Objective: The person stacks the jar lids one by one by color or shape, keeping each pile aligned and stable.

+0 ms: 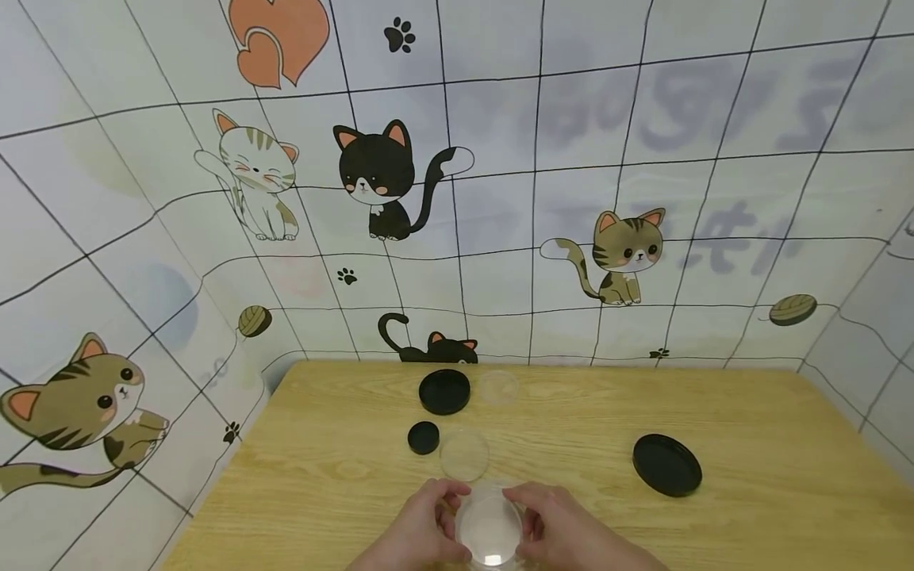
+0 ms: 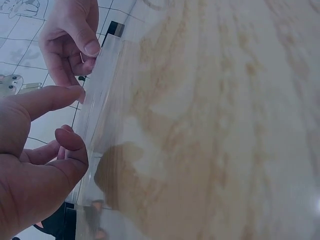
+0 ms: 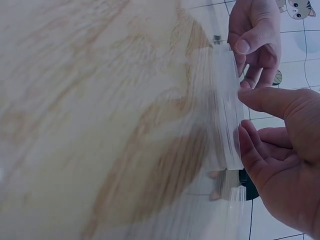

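Observation:
A round clear plastic container (image 1: 489, 530) stands near the front edge of the table, between both hands. The left hand (image 1: 423, 525) holds its left side, thumb and fingers bent around the rim. On the opposite side the right hand (image 1: 564, 530) holds it the same way. In the left wrist view the clear wall (image 2: 102, 95) rises from the wood, the left hand (image 2: 42, 150) against it. The right wrist view shows the right hand (image 3: 285, 145) with fingertips at the clear wall (image 3: 225, 105). What lies under the container cannot be made out.
Beyond the container lie a clear disc (image 1: 465, 455), a small black lid (image 1: 424, 438), a larger black lid (image 1: 444, 392) and another clear disc (image 1: 498, 388). A large black lid (image 1: 667, 465) lies to the right. A cat-patterned wall covering (image 1: 493, 206) stands behind the table.

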A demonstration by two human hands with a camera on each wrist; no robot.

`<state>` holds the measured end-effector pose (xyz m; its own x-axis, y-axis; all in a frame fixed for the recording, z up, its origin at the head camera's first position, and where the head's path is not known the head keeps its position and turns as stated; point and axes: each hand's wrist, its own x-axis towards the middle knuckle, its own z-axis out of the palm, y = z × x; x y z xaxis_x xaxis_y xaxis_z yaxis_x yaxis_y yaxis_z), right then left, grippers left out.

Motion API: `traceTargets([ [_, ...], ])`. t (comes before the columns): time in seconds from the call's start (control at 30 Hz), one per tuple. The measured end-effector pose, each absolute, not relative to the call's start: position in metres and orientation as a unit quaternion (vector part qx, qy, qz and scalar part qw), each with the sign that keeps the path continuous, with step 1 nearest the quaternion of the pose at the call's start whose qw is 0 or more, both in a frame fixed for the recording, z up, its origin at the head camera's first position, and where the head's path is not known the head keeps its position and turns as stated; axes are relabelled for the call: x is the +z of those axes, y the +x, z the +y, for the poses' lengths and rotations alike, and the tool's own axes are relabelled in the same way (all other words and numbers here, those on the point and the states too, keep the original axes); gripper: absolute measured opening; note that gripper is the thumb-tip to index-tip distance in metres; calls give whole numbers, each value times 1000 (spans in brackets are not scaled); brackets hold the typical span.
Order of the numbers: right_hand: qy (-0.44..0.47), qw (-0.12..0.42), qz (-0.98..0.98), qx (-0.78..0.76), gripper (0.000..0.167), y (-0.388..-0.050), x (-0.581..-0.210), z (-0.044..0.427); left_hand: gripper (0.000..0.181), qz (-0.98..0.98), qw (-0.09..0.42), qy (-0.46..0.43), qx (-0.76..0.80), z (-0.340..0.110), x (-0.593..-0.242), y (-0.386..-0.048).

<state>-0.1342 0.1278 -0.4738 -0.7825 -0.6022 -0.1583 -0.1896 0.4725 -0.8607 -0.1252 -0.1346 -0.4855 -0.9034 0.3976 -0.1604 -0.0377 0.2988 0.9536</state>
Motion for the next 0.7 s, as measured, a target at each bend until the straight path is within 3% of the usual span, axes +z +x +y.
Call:
traceTargets([
  [0.4, -302, 153, 817, -467, 56, -140, -457, 136, 67, 784, 149, 123, 591, -152, -484, -131],
  [0.7, -289, 104, 826, -472, 61, -175, -456, 140, 66, 760, 118, 122, 627, -169, -484, -156],
])
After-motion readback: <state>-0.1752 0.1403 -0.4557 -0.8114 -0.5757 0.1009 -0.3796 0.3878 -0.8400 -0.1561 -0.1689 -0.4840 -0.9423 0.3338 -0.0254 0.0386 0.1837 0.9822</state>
